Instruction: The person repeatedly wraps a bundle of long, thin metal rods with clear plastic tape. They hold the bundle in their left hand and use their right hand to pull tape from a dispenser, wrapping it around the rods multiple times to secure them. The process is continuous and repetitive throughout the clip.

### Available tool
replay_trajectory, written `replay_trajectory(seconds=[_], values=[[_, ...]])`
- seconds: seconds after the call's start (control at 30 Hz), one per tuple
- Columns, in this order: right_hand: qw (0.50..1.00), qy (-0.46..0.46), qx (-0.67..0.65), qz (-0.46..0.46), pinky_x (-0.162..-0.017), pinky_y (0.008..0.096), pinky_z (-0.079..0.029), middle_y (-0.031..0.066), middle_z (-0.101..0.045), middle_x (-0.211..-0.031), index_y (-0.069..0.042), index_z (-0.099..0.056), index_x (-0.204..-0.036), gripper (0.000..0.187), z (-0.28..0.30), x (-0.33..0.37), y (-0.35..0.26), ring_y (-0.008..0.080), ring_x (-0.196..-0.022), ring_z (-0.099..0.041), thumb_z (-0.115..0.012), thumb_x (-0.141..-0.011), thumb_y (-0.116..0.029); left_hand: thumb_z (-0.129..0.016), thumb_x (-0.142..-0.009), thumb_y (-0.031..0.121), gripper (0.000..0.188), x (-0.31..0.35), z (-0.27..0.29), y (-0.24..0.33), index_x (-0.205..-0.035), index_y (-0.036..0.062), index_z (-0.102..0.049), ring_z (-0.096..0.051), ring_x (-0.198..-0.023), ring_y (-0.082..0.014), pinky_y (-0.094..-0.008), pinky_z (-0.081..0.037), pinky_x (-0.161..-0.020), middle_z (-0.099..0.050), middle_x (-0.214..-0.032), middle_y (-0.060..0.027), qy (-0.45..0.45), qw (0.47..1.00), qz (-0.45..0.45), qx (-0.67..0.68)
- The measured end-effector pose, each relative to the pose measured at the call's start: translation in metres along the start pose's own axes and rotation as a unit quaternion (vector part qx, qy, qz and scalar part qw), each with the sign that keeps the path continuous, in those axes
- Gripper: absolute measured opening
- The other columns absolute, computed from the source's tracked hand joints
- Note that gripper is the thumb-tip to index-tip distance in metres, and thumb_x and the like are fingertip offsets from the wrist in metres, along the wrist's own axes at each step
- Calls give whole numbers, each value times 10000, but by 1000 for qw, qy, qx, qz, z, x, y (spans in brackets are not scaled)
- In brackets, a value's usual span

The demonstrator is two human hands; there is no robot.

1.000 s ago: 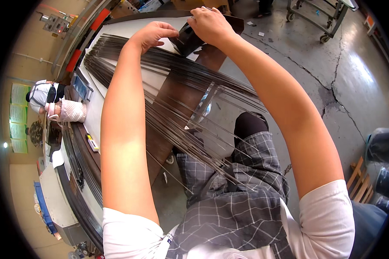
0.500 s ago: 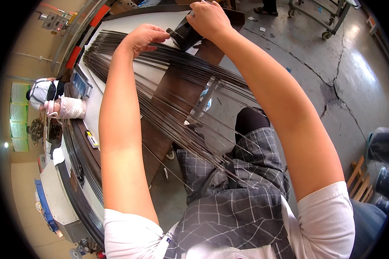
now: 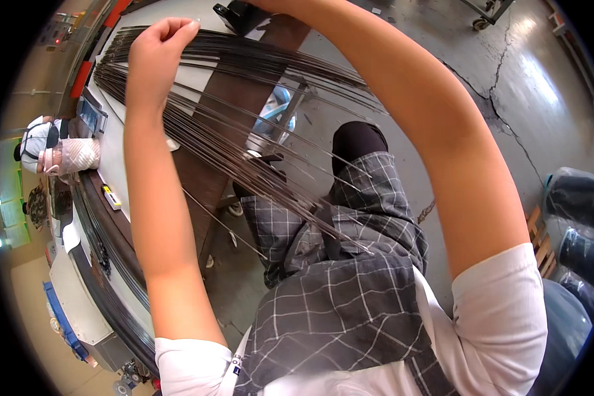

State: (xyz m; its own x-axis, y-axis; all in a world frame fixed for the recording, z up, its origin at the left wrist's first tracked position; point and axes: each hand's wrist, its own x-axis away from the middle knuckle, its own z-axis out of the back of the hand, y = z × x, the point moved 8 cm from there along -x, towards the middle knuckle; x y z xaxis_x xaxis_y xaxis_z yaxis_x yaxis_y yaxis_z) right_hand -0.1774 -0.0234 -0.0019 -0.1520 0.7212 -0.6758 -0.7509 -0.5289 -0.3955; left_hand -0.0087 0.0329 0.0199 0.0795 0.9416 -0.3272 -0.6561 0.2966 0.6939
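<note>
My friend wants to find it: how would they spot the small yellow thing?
Find the big worktable where thin dark rods fan out. Left of the person's left forearm, just below the pale pink container in the picture, lies a small yellow-and-white item. Its bright yellow sets it apart from the dark brown and white surfaces beside it.

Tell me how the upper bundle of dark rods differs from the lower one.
The upper bundle runs rightward toward the right forearm, while the lower bundle slants down toward the checked apron.

The left hand covers part of the upper bundle; the left forearm crosses the lower bundle.

Both are thin, dark rods that overhang the brown worktop.
</note>
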Motion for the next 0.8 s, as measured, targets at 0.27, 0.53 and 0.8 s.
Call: replay_trajectory(seconds=[0.27, 0.53, 0.8], values=[[837, -535, -104, -47, -560, 314, -490, 109, -629, -622, 10, -642, -719, 228, 3, 147, -58, 192, -552, -607, -597, -787, -203, -624, -826, 62, 68, 158, -47, 23, -873, 13, -613, -514, -759, -34, -177, -401, -707, -600, -832, 15, -148, 933, 141, 297], [806, -545, -192, -128, -548, 281, -482, 64, -605, -573, -2, -606, -656, 259, 7, 169, -45, 141, -550, -597, -610, -775, -231, -601, -843, 112, 113, 205, -89, 26, -863, 1, -602, -469, -557, -29, -149, -337, -448, -580, -712, -21, -136, 891, 261, 345], [835, -495, -212, -113, -568, 283, -482, 79, -613, -609, 4, -600, -665, 255, 17, 162, -39, 148, -585, -598, -646, -756, -230, -640, -839, 159, 159, 214, -120, 44, -889, 12, -607, -531, -611, -34, -153, -359, -431, -610, -784, -11, -159, 857, 274, 406]])
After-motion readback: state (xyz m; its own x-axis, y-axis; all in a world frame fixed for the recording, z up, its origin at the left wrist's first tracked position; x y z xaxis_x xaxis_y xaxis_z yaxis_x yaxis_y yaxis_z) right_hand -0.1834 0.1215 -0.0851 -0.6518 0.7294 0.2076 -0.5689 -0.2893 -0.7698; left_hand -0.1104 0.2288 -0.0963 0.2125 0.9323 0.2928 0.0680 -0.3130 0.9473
